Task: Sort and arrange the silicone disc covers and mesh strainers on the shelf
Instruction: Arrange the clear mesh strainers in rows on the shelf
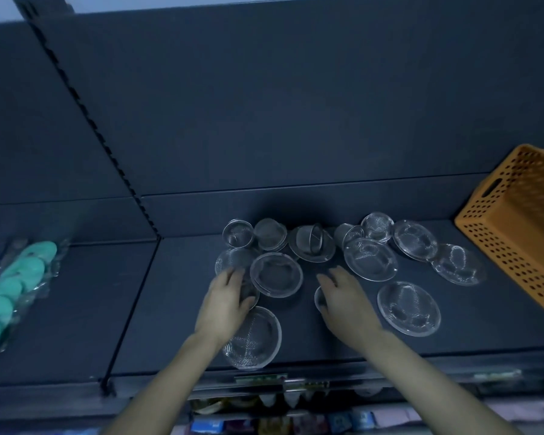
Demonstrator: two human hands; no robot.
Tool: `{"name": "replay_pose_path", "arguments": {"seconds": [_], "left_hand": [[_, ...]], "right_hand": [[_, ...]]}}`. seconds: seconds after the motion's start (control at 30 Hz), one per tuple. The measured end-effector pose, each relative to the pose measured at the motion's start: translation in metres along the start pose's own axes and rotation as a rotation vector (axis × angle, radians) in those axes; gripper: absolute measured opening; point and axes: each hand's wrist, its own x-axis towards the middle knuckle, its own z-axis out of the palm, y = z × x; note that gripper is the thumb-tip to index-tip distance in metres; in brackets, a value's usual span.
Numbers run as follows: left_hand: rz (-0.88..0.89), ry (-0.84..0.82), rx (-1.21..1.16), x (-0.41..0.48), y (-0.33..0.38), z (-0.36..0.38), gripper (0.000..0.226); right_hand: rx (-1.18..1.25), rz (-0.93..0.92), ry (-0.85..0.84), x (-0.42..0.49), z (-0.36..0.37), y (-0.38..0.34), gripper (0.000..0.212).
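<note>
Sorting is, I judge, only beginning: the mesh strainers (371,259) are lying jumbled mid-shelf (302,339), with the green disc covers (29,271) bagged far left. My left hand (228,298) is resting straight fingers (233,274) on one strainer. My right hand (343,298) is covering another, and I cannot tell its grip.

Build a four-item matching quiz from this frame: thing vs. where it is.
Things
1. basket
2. green discs
3. handled strainer
4. left hand

Places
A. back row, middle of the cluster
B. left bay, in clear wrap
C. right end of the shelf
D. on the small strainers at the cluster's left side

Pairs: 1-C, 2-B, 3-A, 4-D
</note>
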Motion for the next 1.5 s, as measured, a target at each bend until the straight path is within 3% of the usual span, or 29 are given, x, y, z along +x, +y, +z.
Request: {"name": "replay_pose_path", "arguments": {"seconds": [0.13,0.23,0.37,0.47,0.7,0.9,1.03,1.27,1.43,1.5], "left_hand": [[0.242,0.052,-0.025,-0.018,-0.012,-0.009,0.043],[0.391,-0.068,-0.002,-0.027,-0.015,-0.013,0.036],[0.417,-0.199,0.033,-0.03,-0.022,-0.012,0.058],[0.417,-0.295,0.081,-0.034,-0.027,-0.008,0.075],[0.265,-0.326,-0.068,-0.033,-0.023,-0.005,0.07],[0.162,-0.191,-0.143,-0.042,-0.034,-0.032,0.068],[0.025,-0.144,-0.092,-0.048,-0.06,-0.048,0.069],[-0.112,-0.213,-0.041,-0.056,-0.084,-0.04,0.074],[-0.148,-0.147,-0.056,-0.049,-0.086,-0.037,0.063],[-0.167,-0.098,-0.083,-0.044,-0.084,-0.038,0.061]], "right_hand": [[-0.011,-0.114,-0.017,0.017,0.003,-0.028,0.054],[-0.026,-0.19,-0.068,0.031,0.01,-0.038,0.04],[-0.056,-0.154,-0.104,0.033,0.016,-0.041,0.019],[-0.036,-0.075,-0.073,0.031,0.016,-0.044,0.019],[0.369,0.168,0.101,0.031,-0.001,-0.048,0.016],[0.363,0.06,0.154,0.038,-0.007,-0.036,0.016],[0.577,0.153,0.212,0.046,-0.005,-0.04,0.016],[1.209,0.46,0.046,0.055,-0.001,-0.054,0.023],[1.287,0.621,-0.144,0.048,0.014,-0.055,0.02],[1.14,0.586,-0.165,0.043,0.02,-0.056,0.019]]}}
